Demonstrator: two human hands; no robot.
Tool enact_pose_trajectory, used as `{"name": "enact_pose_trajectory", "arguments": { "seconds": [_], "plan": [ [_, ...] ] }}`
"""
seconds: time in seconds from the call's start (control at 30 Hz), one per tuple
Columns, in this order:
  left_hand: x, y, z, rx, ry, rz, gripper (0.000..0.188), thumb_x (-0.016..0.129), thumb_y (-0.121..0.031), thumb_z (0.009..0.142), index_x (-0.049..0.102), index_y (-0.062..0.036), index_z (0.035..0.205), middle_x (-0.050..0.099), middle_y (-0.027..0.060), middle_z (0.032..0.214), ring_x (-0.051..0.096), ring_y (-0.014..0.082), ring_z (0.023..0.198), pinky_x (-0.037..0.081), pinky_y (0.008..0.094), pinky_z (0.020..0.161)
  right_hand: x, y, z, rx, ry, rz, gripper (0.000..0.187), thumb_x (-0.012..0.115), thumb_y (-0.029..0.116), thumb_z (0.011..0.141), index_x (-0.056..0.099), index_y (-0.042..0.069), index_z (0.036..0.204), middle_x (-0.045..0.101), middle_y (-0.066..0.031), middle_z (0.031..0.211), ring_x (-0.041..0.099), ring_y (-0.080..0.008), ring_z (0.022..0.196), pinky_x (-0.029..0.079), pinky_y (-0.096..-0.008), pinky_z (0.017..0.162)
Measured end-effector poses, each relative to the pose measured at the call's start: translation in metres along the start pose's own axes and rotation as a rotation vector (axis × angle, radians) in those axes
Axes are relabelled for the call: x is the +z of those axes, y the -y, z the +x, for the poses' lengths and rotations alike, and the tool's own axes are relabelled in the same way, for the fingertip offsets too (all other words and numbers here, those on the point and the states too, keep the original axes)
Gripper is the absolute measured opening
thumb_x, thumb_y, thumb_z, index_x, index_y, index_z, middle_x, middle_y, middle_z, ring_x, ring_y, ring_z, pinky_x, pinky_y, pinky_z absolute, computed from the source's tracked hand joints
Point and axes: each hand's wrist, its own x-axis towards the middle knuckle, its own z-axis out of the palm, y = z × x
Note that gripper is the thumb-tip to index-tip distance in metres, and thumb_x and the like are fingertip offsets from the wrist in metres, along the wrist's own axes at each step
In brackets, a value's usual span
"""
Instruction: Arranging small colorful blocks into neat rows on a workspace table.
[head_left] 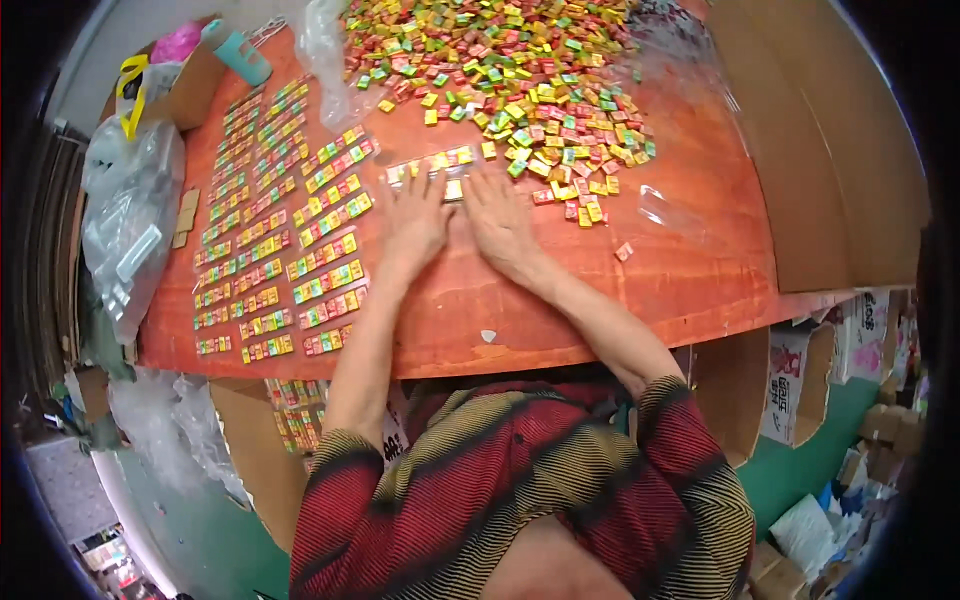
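A row of small yellow and red boxes (450, 158) lies in a clear plastic tray (392, 174) at the middle of the table. My left hand (417, 218) rests over the near side of this row, its fingers stretched forward onto it. Beside it, my right hand (497, 222) reaches to the row's right end, fingers extended. One pale yellow box (454, 190) shows between the two hands, near both thumbs. My fingertips partly cover the row, and I see neither hand closed round a box.
A large heap of small coloured boxes (500, 60) covers the far table. Filled rows (325, 250) stand in columns at left. Plastic bags (130, 210), a turquoise bottle (238, 55) and a carton (190, 85) are at the left edge. A tall cardboard sheet (820, 140) bounds the right.
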Motion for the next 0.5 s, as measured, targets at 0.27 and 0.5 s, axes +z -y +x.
{"name": "enact_pose_trajectory", "arguments": {
  "seconds": [0.27,0.5],
  "plan": [
    [-0.013,0.03,0.007,-0.075,0.048,-0.015,0.046,0.052,-0.024,0.083,0.042,-0.0075,0.125,0.038,0.015,0.133,0.032,0.0365,0.124,0.02,0.0538,0.103,0.0,0.025,0.021,-0.028,-0.08,0.117,0.041,0.047,0.008,0.08,0.046,-0.001,0.12,0.042,-0.0228,0.127,0.039,-0.0376,0.12,0.026,-0.0505,0.102],
    [-0.009,-0.006,-0.012,-0.064,-0.086,-0.104,0.051,0.052,-0.025,0.085,0.037,-0.0074,0.13,0.034,0.018,0.135,0.031,0.0368,0.125,0.025,0.0527,0.101,-0.116,-0.014,-0.061,0.432,0.107,0.115,0.046,0.053,0.012,0.082,0.042,0.009,0.126,0.039,-0.0177,0.131,0.03,-0.0345,0.127,0.02,-0.0536,0.102]
  ]
}}
